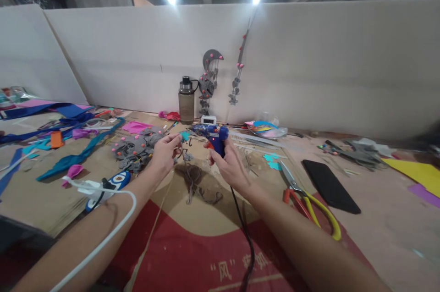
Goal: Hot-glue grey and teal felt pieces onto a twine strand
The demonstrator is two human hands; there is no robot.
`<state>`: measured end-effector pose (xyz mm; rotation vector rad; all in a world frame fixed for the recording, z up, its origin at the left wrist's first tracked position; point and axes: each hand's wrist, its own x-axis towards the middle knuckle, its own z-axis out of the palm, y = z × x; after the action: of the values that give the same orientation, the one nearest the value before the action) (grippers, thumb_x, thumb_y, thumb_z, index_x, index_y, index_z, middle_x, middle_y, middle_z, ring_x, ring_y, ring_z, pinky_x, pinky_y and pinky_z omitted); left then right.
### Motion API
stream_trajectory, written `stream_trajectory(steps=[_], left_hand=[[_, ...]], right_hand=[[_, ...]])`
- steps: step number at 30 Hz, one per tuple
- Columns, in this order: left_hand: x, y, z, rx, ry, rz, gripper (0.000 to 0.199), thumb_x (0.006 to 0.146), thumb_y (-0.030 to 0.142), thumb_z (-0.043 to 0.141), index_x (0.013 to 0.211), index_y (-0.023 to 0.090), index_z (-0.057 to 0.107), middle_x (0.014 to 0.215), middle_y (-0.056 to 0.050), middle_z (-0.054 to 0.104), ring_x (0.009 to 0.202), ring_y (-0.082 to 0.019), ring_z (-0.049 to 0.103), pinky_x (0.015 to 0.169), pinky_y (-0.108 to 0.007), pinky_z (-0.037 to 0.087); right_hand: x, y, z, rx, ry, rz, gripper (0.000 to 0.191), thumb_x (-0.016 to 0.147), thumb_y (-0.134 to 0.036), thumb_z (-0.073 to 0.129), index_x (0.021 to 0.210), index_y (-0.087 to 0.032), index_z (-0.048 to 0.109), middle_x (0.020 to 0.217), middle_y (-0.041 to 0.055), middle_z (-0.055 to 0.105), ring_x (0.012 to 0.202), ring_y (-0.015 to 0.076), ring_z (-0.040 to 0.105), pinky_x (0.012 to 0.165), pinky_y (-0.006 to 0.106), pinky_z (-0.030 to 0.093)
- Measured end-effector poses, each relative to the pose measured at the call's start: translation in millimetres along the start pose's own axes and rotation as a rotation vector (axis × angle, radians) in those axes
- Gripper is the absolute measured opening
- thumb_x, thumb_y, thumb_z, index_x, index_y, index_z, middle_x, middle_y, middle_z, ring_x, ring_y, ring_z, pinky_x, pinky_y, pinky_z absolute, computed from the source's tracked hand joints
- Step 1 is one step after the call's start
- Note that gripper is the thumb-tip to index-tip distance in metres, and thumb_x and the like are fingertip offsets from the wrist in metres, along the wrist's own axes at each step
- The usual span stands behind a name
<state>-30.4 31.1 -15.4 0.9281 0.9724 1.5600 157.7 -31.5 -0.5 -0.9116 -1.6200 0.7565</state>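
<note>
My right hand (228,163) is wrapped round the handle of a blue glue gun (217,138), whose nozzle points left and whose black cord hangs down. Just left of the nozzle, my left hand (167,151) is closed in a pinch on grey yarn (192,175), which trails down onto the cardboard. A small teal piece (185,135) shows beside my left fingertips. Whether the nozzle touches anything is too small to tell. Grey felt pieces with pink and orange dots (135,145) lie in a pile left of my left hand.
Yellow and red-handled scissors (304,198) and a black phone (330,185) lie at the right. A bottle (186,101) stands behind the hands by a white board (137,63). Blue strips (80,154) and a power strip (117,182) with a white cable are at the left.
</note>
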Motion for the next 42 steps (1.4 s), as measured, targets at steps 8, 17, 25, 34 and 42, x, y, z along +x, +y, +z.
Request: stream_trajectory(steps=[8, 17, 25, 34, 42], left_hand=[[-5.8, 3.8, 5.3, -0.003, 0.006, -0.005, 0.035, 0.046, 0.033, 0.085, 0.066, 0.012, 0.065, 0.053, 0.003, 0.054, 0.045, -0.005, 0.045, 0.043, -0.018, 0.036], [-6.5, 1.5, 3.5, 0.044, -0.037, -0.008, 0.031, 0.050, 0.033, 0.082, 0.067, 0.012, 0.066, 0.052, 0.003, 0.054, 0.043, -0.006, 0.045, 0.043, -0.020, 0.035], [-9.4, 1.7, 4.7, 0.095, -0.026, 0.026, 0.030, 0.051, 0.034, 0.081, 0.068, 0.013, 0.067, 0.051, 0.002, 0.054, 0.043, -0.006, 0.044, 0.042, -0.019, 0.035], [-8.8, 0.6, 4.3, 0.127, 0.003, 0.084, 0.030, 0.054, 0.035, 0.080, 0.069, 0.013, 0.068, 0.052, 0.002, 0.054, 0.044, -0.006, 0.045, 0.043, -0.020, 0.035], [-9.6, 0.6, 4.5, 0.144, -0.017, 0.077, 0.031, 0.054, 0.037, 0.081, 0.068, 0.013, 0.068, 0.053, 0.002, 0.055, 0.045, -0.007, 0.044, 0.044, -0.020, 0.035]], right_hand=[[-1.8, 6.6, 1.5, -0.305, -0.011, -0.091, 0.019, 0.087, -0.027, 0.045, 0.102, -0.018, 0.051, 0.093, 0.0071, 0.062, 0.083, 0.0193, 0.058, 0.080, 0.036, 0.047], [-2.9, -1.2, 4.0, -0.360, -0.058, 0.037, 0.025, 0.086, -0.027, 0.045, 0.109, -0.019, 0.050, 0.098, 0.0078, 0.065, 0.086, 0.0191, 0.061, 0.080, 0.033, 0.047], [-3.8, -0.8, 4.3, -0.406, -0.063, 0.046, 0.026, 0.086, -0.028, 0.044, 0.109, -0.018, 0.050, 0.097, 0.0089, 0.064, 0.085, 0.0200, 0.060, 0.080, 0.034, 0.047], [-4.4, 2.0, 5.6, -0.412, -0.061, 0.039, 0.030, 0.087, -0.028, 0.043, 0.115, -0.019, 0.050, 0.099, 0.0090, 0.064, 0.088, 0.0212, 0.061, 0.079, 0.034, 0.048], [-5.6, -0.4, 5.0, -0.429, -0.066, 0.043, 0.031, 0.087, -0.029, 0.043, 0.115, -0.020, 0.050, 0.098, 0.0089, 0.065, 0.087, 0.0223, 0.062, 0.078, 0.036, 0.048]])
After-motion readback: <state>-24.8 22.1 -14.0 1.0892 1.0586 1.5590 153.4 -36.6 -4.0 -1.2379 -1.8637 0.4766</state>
